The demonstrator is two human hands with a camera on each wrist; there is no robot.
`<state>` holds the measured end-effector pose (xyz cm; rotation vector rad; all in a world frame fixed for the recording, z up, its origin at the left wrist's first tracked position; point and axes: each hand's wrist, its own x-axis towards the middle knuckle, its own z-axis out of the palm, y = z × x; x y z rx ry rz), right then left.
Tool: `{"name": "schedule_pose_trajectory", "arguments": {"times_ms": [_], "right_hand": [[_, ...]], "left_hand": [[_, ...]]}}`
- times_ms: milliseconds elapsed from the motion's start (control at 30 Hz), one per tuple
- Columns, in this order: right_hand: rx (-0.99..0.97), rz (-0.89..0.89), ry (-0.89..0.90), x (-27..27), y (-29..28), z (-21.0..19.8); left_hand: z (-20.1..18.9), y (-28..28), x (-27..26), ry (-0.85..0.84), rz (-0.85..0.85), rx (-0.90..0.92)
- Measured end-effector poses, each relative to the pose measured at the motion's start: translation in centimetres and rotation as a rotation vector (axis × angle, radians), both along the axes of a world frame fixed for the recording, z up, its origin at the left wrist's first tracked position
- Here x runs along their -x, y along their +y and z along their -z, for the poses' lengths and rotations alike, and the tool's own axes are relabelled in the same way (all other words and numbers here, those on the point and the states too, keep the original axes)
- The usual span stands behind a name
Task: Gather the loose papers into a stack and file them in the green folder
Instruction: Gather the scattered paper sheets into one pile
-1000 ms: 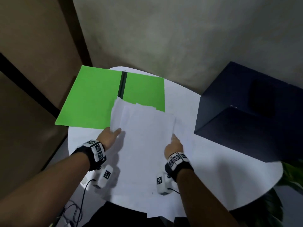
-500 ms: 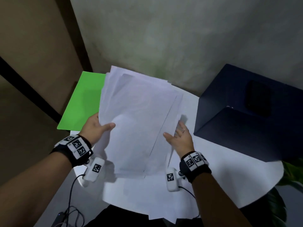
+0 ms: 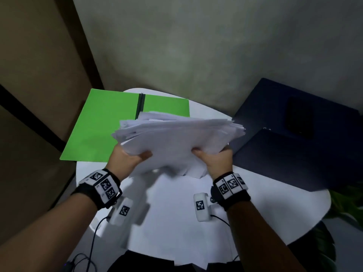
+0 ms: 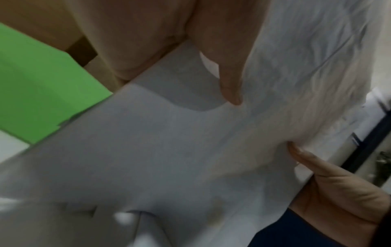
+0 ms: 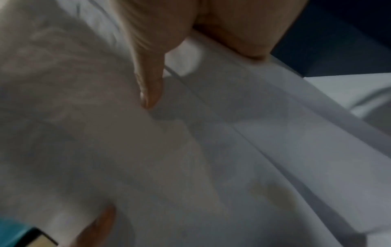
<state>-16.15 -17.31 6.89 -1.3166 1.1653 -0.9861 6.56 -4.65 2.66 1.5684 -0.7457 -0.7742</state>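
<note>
A thick stack of white papers (image 3: 176, 140) is held above the white round table (image 3: 265, 203), tilted and fanned at its far edges. My left hand (image 3: 127, 160) grips the stack's near left corner, thumb on top. My right hand (image 3: 214, 160) grips its near right corner the same way. In the left wrist view the papers (image 4: 169, 150) fill the frame under my thumb, and in the right wrist view the papers (image 5: 190, 150) lie under my right thumb. The green folder (image 3: 102, 130) lies open flat at the table's far left, its dark spine clip (image 3: 140, 105) showing. More white sheets (image 3: 176, 232) stay on the table below.
A large dark blue box (image 3: 298, 146) stands on the table's right side, close to my right hand. A green plant (image 3: 347, 209) shows past the table's right edge. Walls close in behind and to the left. A cable (image 3: 92, 242) hangs from my left wrist.
Both hands have lifted the papers off the table and tipped them from upright and facing me to nearly flat and bunched. The green folder's right half is uncovered again.
</note>
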Motion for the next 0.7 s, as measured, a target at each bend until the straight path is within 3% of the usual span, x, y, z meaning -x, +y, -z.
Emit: {"name": "schedule_pose_trajectory", "arguments": {"times_ms": [200, 333, 533, 633, 700], "right_hand": [[0.009, 0.063, -0.021, 0.2, -0.1, 0.7], [-0.150, -0.009, 0.117, 0.2, 0.7, 4.5], [-0.439, 0.089, 1.031, 3.6, 2.7, 9.8], [-0.385, -0.036, 1.240, 3.7, 5.2, 11.8], [-0.347, -0.024, 1.274, 3.4, 5.3, 12.4]], "left_hand": [[-0.5, -1.0, -0.6, 0.028, -0.069, 0.011], [0.6, -0.7, 0.5, -0.105, -0.037, -0.081], [-1.3, -1.2, -1.9, -0.237, -0.078, -0.085], [-0.2, -0.5, -3.7, -0.220, -0.036, -0.231], [1.0, 0.3, -4.3, -0.192, -0.005, -0.340]]}}
